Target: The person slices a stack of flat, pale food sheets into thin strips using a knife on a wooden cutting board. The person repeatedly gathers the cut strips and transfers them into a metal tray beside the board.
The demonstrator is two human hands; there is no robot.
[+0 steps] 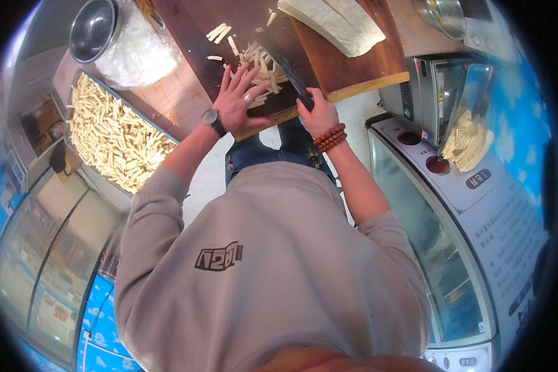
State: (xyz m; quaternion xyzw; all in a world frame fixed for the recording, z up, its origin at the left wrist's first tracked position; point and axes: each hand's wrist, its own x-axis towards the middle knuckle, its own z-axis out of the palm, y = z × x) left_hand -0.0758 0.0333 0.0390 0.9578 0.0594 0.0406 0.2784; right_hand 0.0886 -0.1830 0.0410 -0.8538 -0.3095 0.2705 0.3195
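My right hand [320,115] is closed round the dark handle of a kitchen knife [286,67], whose long blade points away to the upper left over a dark wooden cutting board [190,28]. Beside the blade, cut pale strips [274,76] lie in a loose pile. My left hand [236,102] rests with spread fingers at the near left side of this pile, its fingertips touching or just over the strips. A few more strips [218,33] lie apart farther up the board. Stacked pale flat sheets [337,25] sit on a lighter wooden board [369,69] at the right.
To the left stands a rectangular tray [116,135] full of cut strips, with a metal bowl [93,30] and clear plastic bags [137,56] beyond it. A glass-fronted cabinet [428,223] is at my right, with a bag of folded pale sheets [467,137] on top.
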